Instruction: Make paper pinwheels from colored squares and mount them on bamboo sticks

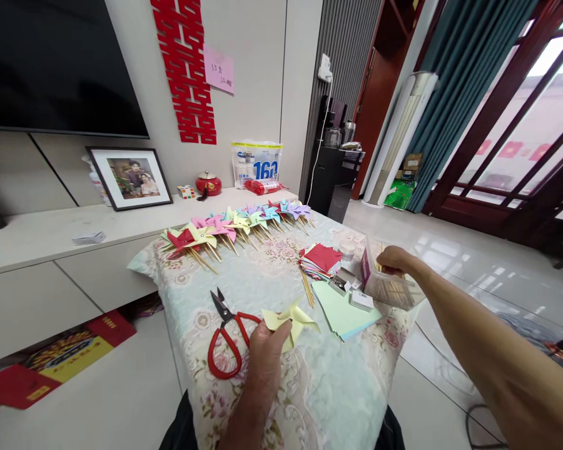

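My left hand (268,340) pinches a pale yellow paper pinwheel (296,317) near its middle, above the cloth. Beside it on the left lie scissors (226,319) with red handles, blades apart. At the right, my right hand (392,257) reaches down into a clear plastic box (396,292) of thin wooden sticks; its fingertips are hidden inside. Left of the box are a stack of coloured paper (319,259), small boxes (360,300), light green sheets (340,310) and a few loose wooden sticks (307,289).
Finished pinwheels on sticks (220,228) lie in a row along the far side of the flowered tablecloth (272,265). A low white cabinet (122,225) behind bears a framed photo (129,177), a red jar (209,183) and a plastic pack (257,164). A round clear tub (346,249) stands near the box.
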Demonstrator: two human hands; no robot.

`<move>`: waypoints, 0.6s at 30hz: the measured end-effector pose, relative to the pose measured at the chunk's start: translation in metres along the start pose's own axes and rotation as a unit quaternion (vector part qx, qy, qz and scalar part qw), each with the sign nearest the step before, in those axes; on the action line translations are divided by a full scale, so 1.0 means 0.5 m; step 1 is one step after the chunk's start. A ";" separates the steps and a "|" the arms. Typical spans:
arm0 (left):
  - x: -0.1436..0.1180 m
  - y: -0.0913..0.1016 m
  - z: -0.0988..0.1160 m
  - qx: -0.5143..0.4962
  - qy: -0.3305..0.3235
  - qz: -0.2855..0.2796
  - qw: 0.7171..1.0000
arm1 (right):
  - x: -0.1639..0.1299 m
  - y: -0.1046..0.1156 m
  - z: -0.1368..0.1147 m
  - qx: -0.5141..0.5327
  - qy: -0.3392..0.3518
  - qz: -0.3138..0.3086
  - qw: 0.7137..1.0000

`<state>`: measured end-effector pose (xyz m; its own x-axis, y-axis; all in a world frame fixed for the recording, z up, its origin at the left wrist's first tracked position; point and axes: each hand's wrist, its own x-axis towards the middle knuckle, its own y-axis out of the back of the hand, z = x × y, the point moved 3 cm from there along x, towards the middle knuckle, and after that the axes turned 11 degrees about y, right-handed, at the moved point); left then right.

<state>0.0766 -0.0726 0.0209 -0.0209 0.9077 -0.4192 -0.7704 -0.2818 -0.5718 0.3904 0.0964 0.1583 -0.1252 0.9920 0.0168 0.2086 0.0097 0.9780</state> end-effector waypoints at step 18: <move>-0.006 -0.007 0.042 -0.050 -0.040 -0.018 0.998 | -0.196 -0.221 -0.315 0.655 0.116 -0.017 0.746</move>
<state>0.0660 -0.0679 0.0389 -0.0486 0.9387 -0.3413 -0.7043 -0.2745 -0.6546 0.2271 -0.0219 0.0815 -0.2857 0.9411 0.1808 0.9516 0.3009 -0.0624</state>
